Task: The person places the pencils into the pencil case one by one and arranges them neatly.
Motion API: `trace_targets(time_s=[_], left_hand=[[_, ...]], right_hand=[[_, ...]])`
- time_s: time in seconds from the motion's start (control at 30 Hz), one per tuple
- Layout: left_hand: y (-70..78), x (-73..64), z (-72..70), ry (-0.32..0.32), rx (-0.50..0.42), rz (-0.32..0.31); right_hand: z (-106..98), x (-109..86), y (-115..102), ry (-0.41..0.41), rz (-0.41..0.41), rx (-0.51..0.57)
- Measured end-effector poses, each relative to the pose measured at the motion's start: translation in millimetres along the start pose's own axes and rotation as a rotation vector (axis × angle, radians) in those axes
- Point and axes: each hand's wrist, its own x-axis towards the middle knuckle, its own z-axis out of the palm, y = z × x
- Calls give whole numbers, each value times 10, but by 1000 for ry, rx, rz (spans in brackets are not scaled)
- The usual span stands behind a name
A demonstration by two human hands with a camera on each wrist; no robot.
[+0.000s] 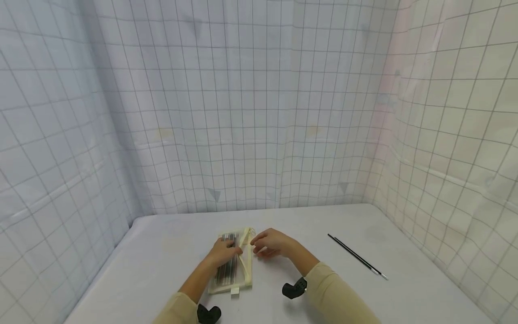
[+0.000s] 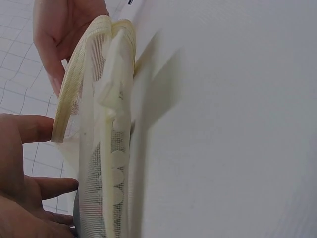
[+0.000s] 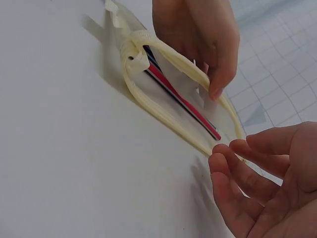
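Observation:
A translucent mesh pencil case (image 1: 243,284) with a cream zip edge (image 3: 148,106) lies on the table, its zipped side parted. Dark slim sticks (image 1: 227,271) show through it; red and black ones (image 3: 183,101) are visible through the opening. My left hand (image 1: 221,253) lies over the case, thumb at the raised zip edge and fingers on the upper face, holding that layer up. Just right of the opening is my right hand (image 1: 273,243), fingers loosely bent and nothing in them. Its fingertips (image 3: 218,151) are close to the zip edge; contact is unclear.
Two thin black rods (image 1: 356,254) with pale ends lie side by side on the white table (image 1: 299,220), to the right. Grid-patterned curtains (image 1: 243,112) surround the table at the back and sides. A black device (image 1: 294,288) sits by the right wrist.

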Motion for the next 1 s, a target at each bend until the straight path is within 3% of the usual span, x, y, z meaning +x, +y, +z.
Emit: trace_targets(time_s=[0.27, 0.43, 0.7, 1.0], left_hand=[[-47, -2, 9, -4, 4, -13], [-47, 8, 5, -8, -9, 12], [-78, -73, 47, -20, -8, -4], [-69, -66, 29, -20, -15, 1]], right_hand=[[-248, -159, 65, 12, 15, -88], [-439, -262, 103, 40, 22, -126], [-707, -476, 271, 75, 39, -169], [-977, -623, 305, 135, 74, -183]])
